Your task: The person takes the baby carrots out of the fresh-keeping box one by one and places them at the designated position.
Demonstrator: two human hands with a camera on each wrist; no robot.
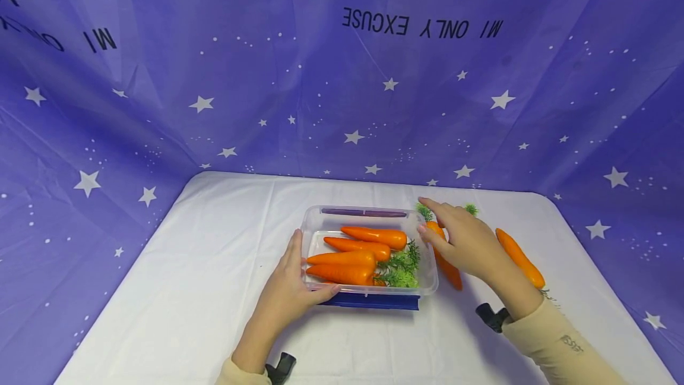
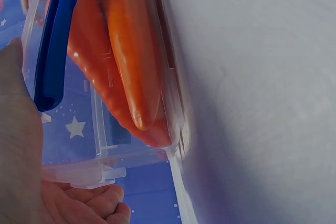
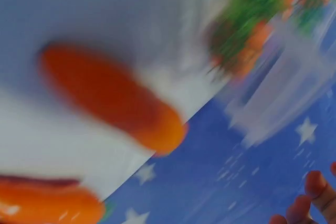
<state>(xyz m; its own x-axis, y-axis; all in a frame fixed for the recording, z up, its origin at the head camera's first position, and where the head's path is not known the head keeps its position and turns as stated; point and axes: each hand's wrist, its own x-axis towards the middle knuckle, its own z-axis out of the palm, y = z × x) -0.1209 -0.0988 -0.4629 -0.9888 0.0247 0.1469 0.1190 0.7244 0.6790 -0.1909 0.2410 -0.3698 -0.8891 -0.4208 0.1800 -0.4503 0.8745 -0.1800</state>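
A clear plastic food box (image 1: pixel 429 281) stands on the table, with several orange toy carrots (image 1: pixel 342 260) lying in it. Their green leafy tops (image 1: pixel 403 275) point to the right end. My left hand (image 1: pixel 285 290) grips the box's near left corner, thumb over the front rim and fingers along the left side. Just right of the box, my right hand (image 1: pixel 467 239) hovers with its fingers extended, holding nothing. Beneath it lies a loose carrot (image 1: pixel 449 269), partly hidden by the hand. The right wrist view, blurred, shows this carrot (image 3: pixel 113 98) apart from the fingertips (image 3: pixel 316 184).
Another carrot (image 1: pixel 519 258) lies farther right, beside the right forearm. A green top (image 1: pixel 471 210) shows behind the right hand. The blue clip flap (image 1: pixel 379 302) hangs down at the box's front. Purple star-printed cloth (image 1: pixel 352 76) walls the white table (image 1: pixel 176 290).
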